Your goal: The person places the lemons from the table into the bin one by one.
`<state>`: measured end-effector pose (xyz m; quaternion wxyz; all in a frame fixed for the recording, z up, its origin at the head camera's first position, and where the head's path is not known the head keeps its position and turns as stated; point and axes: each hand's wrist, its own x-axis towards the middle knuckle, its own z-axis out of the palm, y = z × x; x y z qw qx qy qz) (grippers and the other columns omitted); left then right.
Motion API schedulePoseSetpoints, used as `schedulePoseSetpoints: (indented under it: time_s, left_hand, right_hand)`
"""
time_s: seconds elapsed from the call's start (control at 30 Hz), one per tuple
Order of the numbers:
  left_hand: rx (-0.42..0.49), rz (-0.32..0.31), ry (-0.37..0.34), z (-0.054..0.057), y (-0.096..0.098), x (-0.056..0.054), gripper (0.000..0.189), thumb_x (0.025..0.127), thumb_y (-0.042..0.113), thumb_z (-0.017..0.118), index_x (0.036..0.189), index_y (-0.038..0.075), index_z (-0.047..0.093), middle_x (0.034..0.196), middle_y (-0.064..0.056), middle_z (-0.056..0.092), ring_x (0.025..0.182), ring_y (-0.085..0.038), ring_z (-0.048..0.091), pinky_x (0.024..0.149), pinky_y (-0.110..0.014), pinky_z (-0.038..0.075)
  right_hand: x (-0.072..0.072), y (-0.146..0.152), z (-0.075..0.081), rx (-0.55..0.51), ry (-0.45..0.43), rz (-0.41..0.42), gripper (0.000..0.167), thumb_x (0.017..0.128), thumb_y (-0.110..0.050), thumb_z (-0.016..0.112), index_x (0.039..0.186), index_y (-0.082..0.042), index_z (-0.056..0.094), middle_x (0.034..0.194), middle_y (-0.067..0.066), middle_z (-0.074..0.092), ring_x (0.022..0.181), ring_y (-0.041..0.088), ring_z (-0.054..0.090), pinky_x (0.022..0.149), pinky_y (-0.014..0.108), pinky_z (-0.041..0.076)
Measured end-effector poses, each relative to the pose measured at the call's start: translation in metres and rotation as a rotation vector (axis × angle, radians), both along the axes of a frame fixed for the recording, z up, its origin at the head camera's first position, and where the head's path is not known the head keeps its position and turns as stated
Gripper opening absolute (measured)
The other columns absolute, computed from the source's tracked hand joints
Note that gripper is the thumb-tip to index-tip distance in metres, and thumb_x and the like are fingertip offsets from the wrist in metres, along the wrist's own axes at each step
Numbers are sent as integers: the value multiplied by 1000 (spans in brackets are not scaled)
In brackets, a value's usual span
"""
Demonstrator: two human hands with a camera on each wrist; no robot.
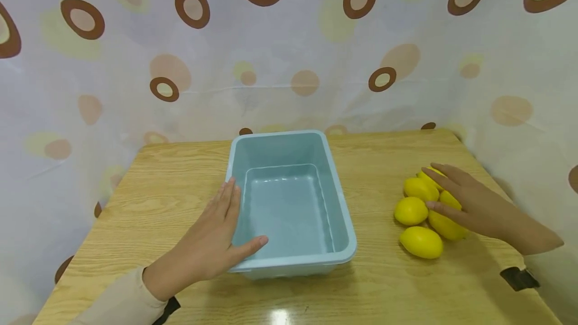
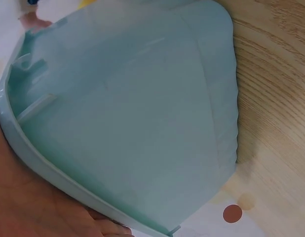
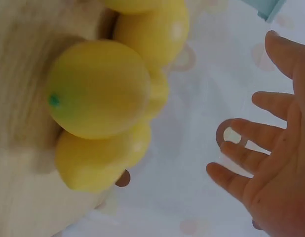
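Lemons [image 1: 440, 222], smooth yellow ovals, glossy rounded-corner plastic basin [image 1: 289, 209], wood-grain tabletop [image 1: 370, 179]

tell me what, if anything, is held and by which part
Nothing: the left hand rests on the basin's rim, fingers straight; the right hand hovers above the lemons.

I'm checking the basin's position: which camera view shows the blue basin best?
The head view, since rim and inside of the blue basin both show, partly behind the left hand. The left wrist view shows its outside close up; the right wrist view, only a small piece at the top edge.
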<state>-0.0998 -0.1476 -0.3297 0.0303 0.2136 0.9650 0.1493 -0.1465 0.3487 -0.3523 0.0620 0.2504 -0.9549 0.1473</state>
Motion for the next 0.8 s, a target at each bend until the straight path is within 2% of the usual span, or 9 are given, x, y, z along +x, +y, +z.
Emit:
schedulePoseSetpoints:
  time_s: [0.03,0.1,0.17,0.27,0.33,0.5,0.63,0.73,0.8]
  left_hand:
    - [0,1,2,0,0,0,106,87,76,35,152,1,-2,160,-14,-11,147,-29,-7,117,-51,11]
    - [3,-1,7,0,-1,0,106,87,75,36,152,1,-1,159,-15,-10,147,-30,-8,117,-52,11]
    - [9,-5,8,1,-1,0,105,88,74,37,152,1,0,159,-16,-9,146,-31,-8,116,-53,11]
    - [15,-6,5,1,0,0,102,89,73,37,152,1,2,159,-18,-8,146,-32,-9,116,-53,12]
    - [16,-6,0,1,0,0,102,89,72,37,152,1,2,159,-18,-8,146,-32,-9,116,-54,12]
    - [37,-5,-16,1,-1,-1,100,90,70,39,152,0,2,159,-17,-11,146,-32,-11,115,-55,12]
    - [45,-5,-14,0,-2,-1,100,91,69,40,152,-1,3,159,-17,-11,146,-32,-12,115,-55,11]
    - [36,-5,-5,0,-1,-1,99,91,69,39,152,-1,5,159,-18,-9,146,-32,-11,116,-55,10]
    - [23,-6,5,0,-1,0,98,91,69,38,152,-2,6,159,-18,-8,146,-33,-9,116,-55,10]
  right_hand:
    - [5,-3,-2,-11,7,6,74,86,-25,72,149,-15,35,147,22,35,127,46,37,91,63,37]
    - [14,-7,-7,-16,34,23,72,85,-24,74,147,-15,39,145,19,39,126,41,39,99,52,37]
    - [24,-10,-13,-3,77,55,70,83,-23,76,145,-15,43,142,16,43,124,35,43,105,34,34]
    - [35,-16,-21,24,151,101,67,79,-24,78,139,-14,50,136,11,49,118,26,47,100,10,24]
    - [41,-19,-27,30,179,128,65,77,-25,80,136,-13,54,132,10,52,115,24,48,99,5,19]
    - [50,-25,-40,61,193,130,63,76,-30,81,132,-15,57,129,6,55,112,21,51,98,10,25]
    - [55,-27,-47,75,191,128,60,75,-27,82,129,-12,59,127,5,56,109,17,53,90,13,38]
    - [55,-28,-51,73,205,156,61,72,-22,83,128,-11,60,126,6,56,106,16,54,82,23,49]
    - [55,-28,-54,75,220,175,65,70,-20,84,129,-10,59,125,6,56,104,16,55,79,30,52]
